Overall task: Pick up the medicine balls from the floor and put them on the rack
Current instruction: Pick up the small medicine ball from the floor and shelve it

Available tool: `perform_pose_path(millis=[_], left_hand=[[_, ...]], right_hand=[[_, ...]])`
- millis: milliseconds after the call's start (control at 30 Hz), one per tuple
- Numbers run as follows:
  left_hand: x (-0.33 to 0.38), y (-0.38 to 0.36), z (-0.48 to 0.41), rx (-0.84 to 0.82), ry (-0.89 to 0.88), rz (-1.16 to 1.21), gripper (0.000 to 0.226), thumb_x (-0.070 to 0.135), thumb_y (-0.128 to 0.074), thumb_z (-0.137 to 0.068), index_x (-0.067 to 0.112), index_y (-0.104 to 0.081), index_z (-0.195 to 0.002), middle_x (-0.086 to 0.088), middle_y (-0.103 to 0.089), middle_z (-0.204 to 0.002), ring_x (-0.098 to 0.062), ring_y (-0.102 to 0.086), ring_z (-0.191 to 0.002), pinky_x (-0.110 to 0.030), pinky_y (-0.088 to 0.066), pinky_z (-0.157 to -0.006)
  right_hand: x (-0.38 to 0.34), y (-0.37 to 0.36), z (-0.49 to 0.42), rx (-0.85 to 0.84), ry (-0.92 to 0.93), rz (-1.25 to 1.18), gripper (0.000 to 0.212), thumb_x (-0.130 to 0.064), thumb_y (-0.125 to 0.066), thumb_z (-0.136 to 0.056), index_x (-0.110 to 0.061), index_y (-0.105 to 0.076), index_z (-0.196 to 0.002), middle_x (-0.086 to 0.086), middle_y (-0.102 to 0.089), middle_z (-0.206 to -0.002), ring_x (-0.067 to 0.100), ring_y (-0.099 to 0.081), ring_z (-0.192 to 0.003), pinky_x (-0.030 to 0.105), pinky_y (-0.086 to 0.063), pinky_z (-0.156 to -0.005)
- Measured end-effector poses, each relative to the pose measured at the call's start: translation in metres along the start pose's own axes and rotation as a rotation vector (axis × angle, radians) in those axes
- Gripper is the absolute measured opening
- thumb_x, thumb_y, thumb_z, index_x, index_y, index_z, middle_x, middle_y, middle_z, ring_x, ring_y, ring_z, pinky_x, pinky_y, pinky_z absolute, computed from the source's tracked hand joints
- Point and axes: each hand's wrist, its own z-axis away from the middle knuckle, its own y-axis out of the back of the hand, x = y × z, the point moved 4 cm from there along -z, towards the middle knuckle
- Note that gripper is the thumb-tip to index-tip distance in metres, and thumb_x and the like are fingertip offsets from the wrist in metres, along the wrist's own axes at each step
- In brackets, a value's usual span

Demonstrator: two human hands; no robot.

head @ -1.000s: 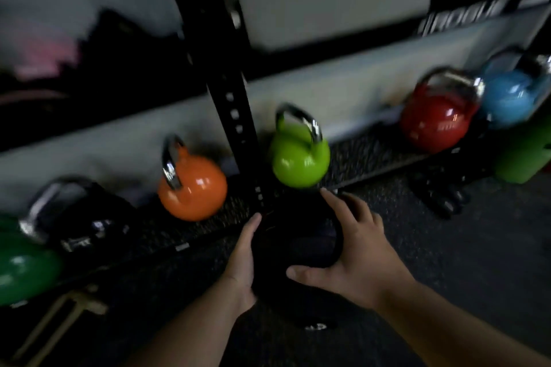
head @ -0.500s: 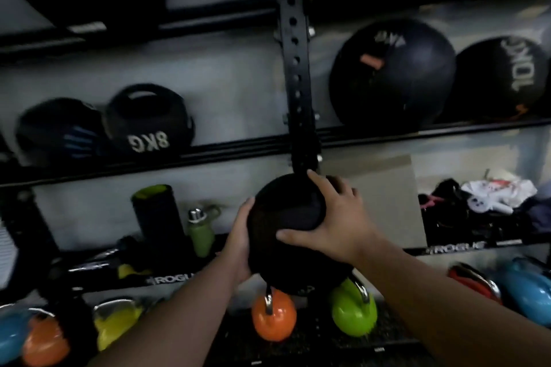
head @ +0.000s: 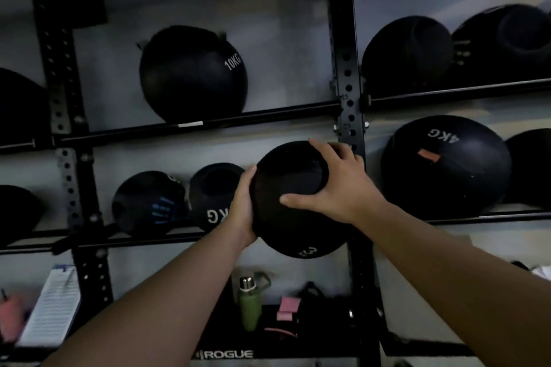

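I hold a black medicine ball point(head: 290, 217) in the air in front of the black rack point(head: 347, 89). My left hand point(head: 243, 205) presses its left side and my right hand point(head: 337, 185) grips its top right. The ball hangs level with the middle shelf rail point(head: 149, 240), just left of the centre upright. A white number shows on its underside.
Other black balls rest on the rack: a 10KG ball point(head: 193, 74) above, an 8KG ball point(head: 214, 197) and a blue-handprint ball point(head: 149, 202) left, a 4KG ball point(head: 444, 164) right. A green bottle point(head: 250, 304) and pink items stand on the lower shelf.
Both hands have lifted the ball from the floor by the kettlebells up to the middle shelf height, and my view has tilted upward with it.
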Motion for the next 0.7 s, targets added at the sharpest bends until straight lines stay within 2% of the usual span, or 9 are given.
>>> perform_pose_path(millis=[67, 133, 367, 500, 600, 700], left_hand=[[0.008, 0.004, -0.015, -0.032, 0.002, -0.013, 0.066, 0.07, -0.051, -0.096, 0.017, -0.081, -0.121, -0.017, -0.082, -0.116, -0.035, -0.078, -0.101, -0.044, -0.061, -0.082], [0.012, 0.005, -0.031, -0.057, -0.02, -0.024, 0.065, 0.069, -0.05, -0.098, 0.017, -0.081, -0.121, -0.016, -0.081, -0.117, -0.032, -0.08, -0.097, -0.042, -0.061, -0.081], [-0.017, 0.002, -0.111, -0.071, -0.015, 0.024, 0.07, 0.069, -0.049, -0.098, 0.014, -0.074, -0.133, -0.019, -0.076, -0.13, -0.037, -0.072, -0.12, -0.047, -0.059, -0.097], [-0.046, -0.001, -0.178, -0.063, -0.007, 0.02, 0.071, 0.07, -0.046, -0.099, 0.015, -0.073, -0.135, -0.018, -0.076, -0.131, -0.038, -0.07, -0.124, -0.049, -0.056, -0.104], [-0.074, 0.006, -0.232, 0.022, 0.016, 0.018, 0.067, 0.066, -0.049, -0.1, 0.015, -0.074, -0.134, -0.017, -0.077, -0.128, -0.037, -0.071, -0.122, -0.047, -0.057, -0.101], [-0.098, 0.012, -0.276, 0.11, 0.05, -0.059, 0.057, 0.06, -0.06, -0.098, 0.016, -0.075, -0.131, -0.015, -0.079, -0.126, -0.035, -0.073, -0.117, -0.043, -0.059, -0.095]], right_hand=[[-0.002, -0.005, -0.011, 0.034, 0.004, -0.009, 0.125, -0.085, -0.079, -0.054, -0.051, -0.018, -0.157, -0.004, -0.022, -0.163, 0.032, -0.019, -0.151, 0.062, -0.038, -0.116], [0.002, -0.009, -0.023, 0.056, -0.002, -0.008, 0.125, -0.084, -0.08, -0.055, -0.05, -0.019, -0.158, -0.002, -0.022, -0.164, 0.031, -0.018, -0.152, 0.063, -0.036, -0.117], [0.05, -0.033, -0.083, 0.046, -0.01, 0.048, 0.127, -0.088, -0.076, -0.05, -0.051, -0.02, -0.157, -0.002, -0.022, -0.164, 0.032, -0.017, -0.152, 0.065, -0.037, -0.116], [0.106, -0.06, -0.133, 0.015, 0.018, 0.058, 0.123, -0.083, -0.08, -0.056, -0.049, -0.02, -0.158, -0.001, -0.022, -0.164, 0.034, -0.017, -0.152, 0.063, -0.036, -0.117], [0.155, -0.093, -0.182, -0.045, 0.065, 0.07, 0.119, -0.085, -0.075, -0.06, -0.049, -0.019, -0.158, 0.0, -0.021, -0.165, 0.035, -0.016, -0.151, 0.064, -0.033, -0.118], [0.192, -0.145, -0.225, -0.154, 0.183, 0.239, 0.103, -0.086, -0.061, -0.076, -0.044, -0.02, -0.161, 0.004, -0.023, -0.167, 0.037, -0.019, -0.151, 0.062, -0.027, -0.119]])
